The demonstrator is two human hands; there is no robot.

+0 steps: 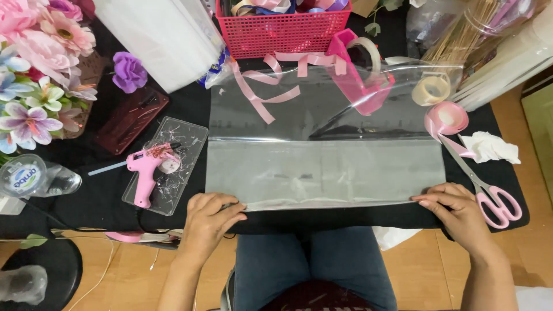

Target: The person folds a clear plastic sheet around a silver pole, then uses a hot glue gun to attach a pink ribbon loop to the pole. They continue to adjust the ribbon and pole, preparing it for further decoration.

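A clear plastic sheet (322,144) lies folded across the black table (92,196), its near half doubled over and looking milky. My left hand (212,216) pinches the sheet's near left corner at the table's front edge. My right hand (452,204) presses on the near right corner, fingers curled over the fold. Both hands rest on the sheet's front edge, about a sheet-width apart. Pink ribbon pieces (271,92) show through the far half of the sheet.
A pink glue gun (147,167) lies on a clear tray at left, pink-handled scissors (489,196) at right beside a pink ribbon roll (446,118) and crumpled tissue (489,147). A pink basket (282,31), tape dispenser (360,75), tape roll (432,89) and artificial flowers (40,69) crowd the back.
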